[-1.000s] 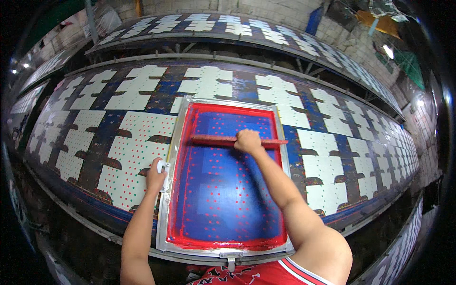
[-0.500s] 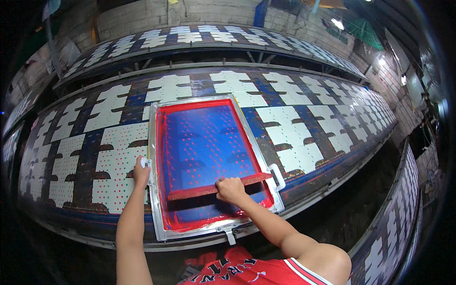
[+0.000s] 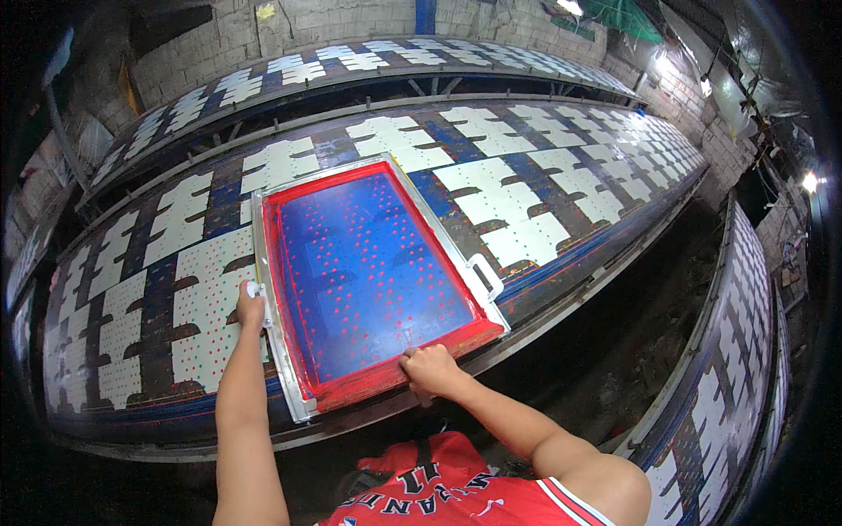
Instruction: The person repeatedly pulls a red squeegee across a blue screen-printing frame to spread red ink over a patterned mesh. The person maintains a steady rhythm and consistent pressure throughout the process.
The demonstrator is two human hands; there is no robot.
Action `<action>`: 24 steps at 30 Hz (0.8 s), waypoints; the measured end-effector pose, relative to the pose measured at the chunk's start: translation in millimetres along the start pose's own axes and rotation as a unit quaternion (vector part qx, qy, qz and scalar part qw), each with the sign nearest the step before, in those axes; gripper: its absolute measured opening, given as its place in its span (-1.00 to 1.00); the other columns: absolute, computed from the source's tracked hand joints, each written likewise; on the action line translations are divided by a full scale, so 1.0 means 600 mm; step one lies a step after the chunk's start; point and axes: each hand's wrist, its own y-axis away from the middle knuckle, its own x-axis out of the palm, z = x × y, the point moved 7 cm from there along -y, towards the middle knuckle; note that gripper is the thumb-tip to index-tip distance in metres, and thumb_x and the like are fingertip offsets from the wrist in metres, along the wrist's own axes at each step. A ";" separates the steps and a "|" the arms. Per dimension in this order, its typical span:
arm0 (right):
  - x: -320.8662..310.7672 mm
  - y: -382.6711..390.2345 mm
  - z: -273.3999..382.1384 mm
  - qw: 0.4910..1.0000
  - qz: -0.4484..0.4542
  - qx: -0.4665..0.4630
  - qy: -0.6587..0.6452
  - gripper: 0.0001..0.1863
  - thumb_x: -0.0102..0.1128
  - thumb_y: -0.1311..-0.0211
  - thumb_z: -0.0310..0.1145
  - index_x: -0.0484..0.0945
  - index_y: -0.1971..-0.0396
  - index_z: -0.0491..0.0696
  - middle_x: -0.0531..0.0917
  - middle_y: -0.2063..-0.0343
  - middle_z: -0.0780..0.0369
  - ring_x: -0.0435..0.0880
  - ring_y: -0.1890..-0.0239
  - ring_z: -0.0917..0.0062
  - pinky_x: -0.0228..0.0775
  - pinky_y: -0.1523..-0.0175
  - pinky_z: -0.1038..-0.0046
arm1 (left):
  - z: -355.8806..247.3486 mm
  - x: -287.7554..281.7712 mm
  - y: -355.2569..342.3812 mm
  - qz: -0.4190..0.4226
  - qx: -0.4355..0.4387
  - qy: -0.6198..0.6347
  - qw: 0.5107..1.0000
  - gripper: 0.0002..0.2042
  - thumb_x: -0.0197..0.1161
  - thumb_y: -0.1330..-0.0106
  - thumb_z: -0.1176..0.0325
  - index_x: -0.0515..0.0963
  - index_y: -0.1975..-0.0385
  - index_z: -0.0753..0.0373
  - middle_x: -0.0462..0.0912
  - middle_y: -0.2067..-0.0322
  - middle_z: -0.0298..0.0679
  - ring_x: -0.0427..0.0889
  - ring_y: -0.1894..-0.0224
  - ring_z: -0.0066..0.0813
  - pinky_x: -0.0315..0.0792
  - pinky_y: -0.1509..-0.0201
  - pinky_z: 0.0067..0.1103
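Note:
A silk-screen frame [image 3: 405, 200] with a silver metal rim lies tilted on the long printing table. Its blue mesh [image 3: 360, 263] is dotted with pink-red spots and bordered in red ink. At its left side, my left hand [image 3: 251, 307] is closed around a white handle [image 3: 255, 290]. My right hand [image 3: 430, 370] grips a red-stained squeegee [image 3: 368, 379], which lies across the frame's near end. Part of the squeegee is hidden behind the fingers. Another white handle [image 3: 487, 277] stands free on the frame's right side. Pale cut fabric pieces [image 3: 210, 307] with red and green dots lie left of the frame.
More pale fabric pieces [image 3: 504, 210] in rows cover the printing table [image 3: 158, 329]. Behind it runs a second long table [image 3: 289, 88] with similar pieces, and a third table [image 3: 735, 324] stands at the right. A dark aisle [image 3: 605, 342] lies between the near tables.
My right hand has drawn the squeegee toward me, from the lower mesh to the frame's near end. My left hand keeps its hold on the handle. The whole view has shifted somewhat.

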 end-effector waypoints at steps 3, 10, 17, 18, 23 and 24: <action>-0.005 0.006 0.004 0.999 -0.012 -0.034 -0.024 -0.61 0.50 0.17 -0.29 0.65 0.29 -0.12 0.72 0.28 0.09 0.78 0.20 0.21 0.65 0.19 0.14 | 0.008 0.004 -0.006 0.003 -0.013 0.015 1.000 -0.32 0.26 -0.06 0.54 0.41 -0.30 -0.01 0.69 -0.05 0.01 0.66 -0.12 0.06 0.50 -0.20 -0.25; -0.015 0.009 -0.019 0.990 0.068 -0.101 -0.072 -0.34 0.51 0.23 -0.22 0.61 0.03 -0.19 0.68 0.07 0.05 0.73 0.05 0.14 0.64 0.07 0.15 | -0.001 -0.003 0.000 -0.008 0.001 -0.003 1.000 -0.37 0.28 -0.08 0.56 0.45 -0.25 0.01 0.71 -0.01 0.02 0.68 -0.10 0.04 0.51 -0.14 -0.23; -0.067 0.014 -0.130 0.936 0.061 -0.143 -0.316 -0.29 0.37 -0.13 -0.25 0.41 -0.29 -0.19 0.61 -0.12 -0.07 0.61 -0.14 -0.01 0.50 -0.21 0.13 | -0.009 -0.007 0.003 -0.015 0.013 -0.022 1.000 -0.35 0.28 -0.08 0.60 0.45 -0.26 0.05 0.70 -0.02 0.03 0.68 -0.09 0.00 0.51 -0.17 -0.27; -0.075 0.015 -0.181 0.956 -0.009 -0.058 -0.289 -0.35 0.36 -0.22 -0.22 0.44 -0.26 -0.18 0.57 -0.18 -0.09 0.58 -0.21 0.01 0.45 -0.29 0.15 | -0.007 -0.008 0.004 -0.016 0.009 -0.020 1.000 -0.35 0.28 -0.08 0.60 0.45 -0.27 0.04 0.70 -0.02 0.03 0.68 -0.09 -0.02 0.51 -0.18 -0.27; -0.113 0.029 -0.413 0.926 -0.270 0.186 -0.188 -0.43 0.34 -0.24 -0.24 0.52 -0.17 -0.27 0.57 -0.14 -0.17 0.55 -0.23 -0.03 0.37 -0.35 0.12 | 0.004 -0.005 -0.002 0.000 -0.031 0.005 1.000 -0.33 0.29 -0.09 0.59 0.45 -0.30 0.01 0.69 -0.05 -0.01 0.68 -0.09 -0.07 0.50 -0.18 -0.29; -0.105 0.034 -0.439 0.921 -0.267 0.212 -0.187 -0.44 0.33 -0.25 -0.25 0.52 -0.17 -0.27 0.57 -0.14 -0.17 0.55 -0.23 -0.04 0.38 -0.33 0.12 | 0.003 -0.007 -0.003 -0.009 -0.021 -0.014 1.000 -0.32 0.30 -0.09 0.57 0.44 -0.31 0.02 0.69 -0.05 -0.01 0.68 -0.09 -0.07 0.50 -0.17 -0.29</action>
